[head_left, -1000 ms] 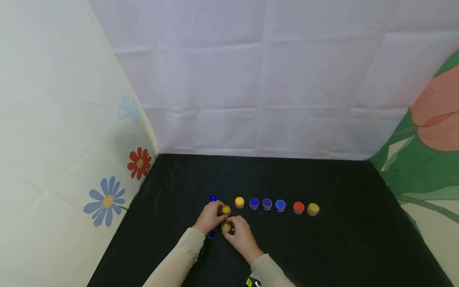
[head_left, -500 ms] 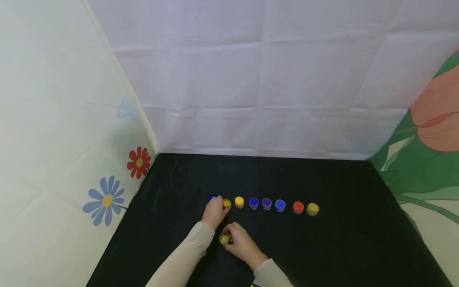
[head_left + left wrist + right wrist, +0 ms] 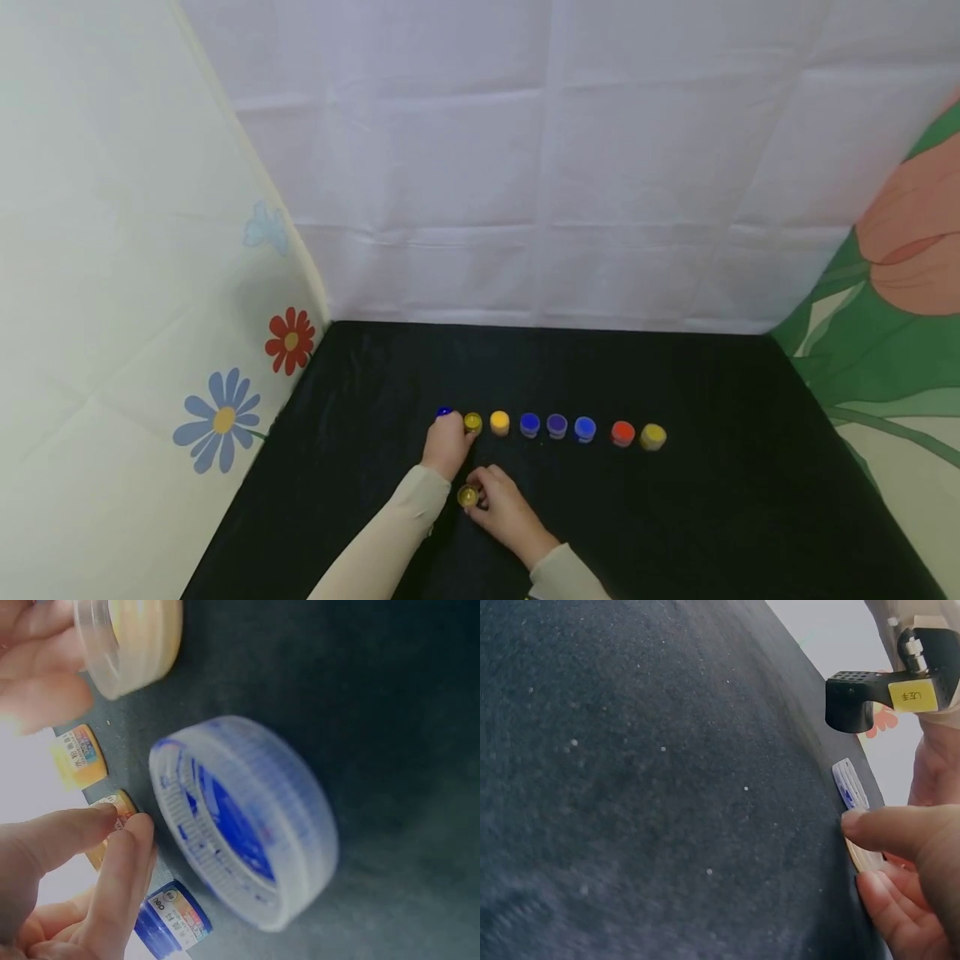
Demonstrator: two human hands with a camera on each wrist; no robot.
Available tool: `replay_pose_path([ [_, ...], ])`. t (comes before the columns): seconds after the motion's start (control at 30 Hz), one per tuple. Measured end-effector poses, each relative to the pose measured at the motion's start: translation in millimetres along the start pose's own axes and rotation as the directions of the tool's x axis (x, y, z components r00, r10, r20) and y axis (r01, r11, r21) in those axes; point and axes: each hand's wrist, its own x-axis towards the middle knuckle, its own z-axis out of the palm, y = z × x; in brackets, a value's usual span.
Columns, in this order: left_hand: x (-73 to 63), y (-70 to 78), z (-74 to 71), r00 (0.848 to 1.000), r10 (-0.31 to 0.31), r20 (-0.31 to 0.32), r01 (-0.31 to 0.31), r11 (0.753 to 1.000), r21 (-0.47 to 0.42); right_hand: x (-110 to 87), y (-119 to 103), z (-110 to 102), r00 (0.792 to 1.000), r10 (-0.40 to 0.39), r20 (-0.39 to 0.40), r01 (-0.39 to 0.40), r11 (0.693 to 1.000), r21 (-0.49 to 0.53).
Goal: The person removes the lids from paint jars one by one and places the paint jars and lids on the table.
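My left hand point(image 3: 446, 446) pinches a small open jar of yellow paint point(image 3: 472, 423) at the left part of a row. Its thumb and fingers close round the jar point(image 3: 120, 804) in the left wrist view. Behind that hand peeks an open jar of blue paint point(image 3: 444, 412), whose label shows in the left wrist view. Nearer the body, my right hand point(image 3: 504, 510) holds a clear, yellow-stained lid point(image 3: 468, 497) by its edge, close over the table. A clear lid smeared with blue point(image 3: 300, 817) lies beside it, hidden by the left forearm in the head view.
Rightward along the row stand an orange-yellow jar point(image 3: 499, 423), several blue and purple jars point(image 3: 557, 426), a red jar point(image 3: 622, 433) and a dull yellow jar point(image 3: 653, 437). A black cloth point(image 3: 712, 517) covers the table. White fabric point(image 3: 540, 167) hangs behind it.
My left hand has moved the open yellow jar away from the body, into the row beside the blue one. My right hand has drawn the yellow-stained lid nearer the body.
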Motion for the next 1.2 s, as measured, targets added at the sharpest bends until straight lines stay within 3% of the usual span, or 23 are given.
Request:
replay_pose_path([
  [0.27, -4.1, -5.1, -0.8, 1.000, 0.009, 0.009, -0.008, 0.999, -0.049, 1.5, 1, 2, 0.997, 0.036, -0.067, -0.037, 0.999, -0.009],
  [0.47, -11.5, -4.8, -1.4, 1.000, 0.007, 0.005, -0.006, 0.989, -0.151, 2.1, 5, -6, 0.987, 0.110, -0.119, -0.103, 0.993, 0.060],
  [0.57, -15.4, -3.2, -0.2, 0.999, 0.030, 0.014, -0.027, 0.975, -0.219, 4.3, 9, -12, 0.968, 0.166, -0.187, -0.149, 0.983, 0.102],
  [0.73, -20.0, 0.2, 6.7, 0.992, 0.096, 0.086, -0.070, 0.961, -0.268, 13.1, 13, -21, 0.925, 0.259, -0.280, -0.227, 0.963, 0.142],
  [0.87, -20.3, 5.2, 13.6, 0.979, 0.141, 0.148, -0.091, 0.950, -0.300, 20.7, 13, -26, 0.904, 0.327, -0.277, -0.293, 0.943, 0.160],
  [1.07, -18.9, 10.1, 22.0, 0.971, 0.163, 0.175, -0.101, 0.943, -0.317, 27.7, 17, -24, 0.911, 0.322, -0.259, -0.275, 0.940, 0.202],
  [1.2, -17.3, 12.6, 24.5, 0.971, 0.138, 0.197, -0.063, 0.936, -0.347, 30.2, 21, -21, 0.914, 0.289, -0.284, -0.243, 0.952, 0.186],
])
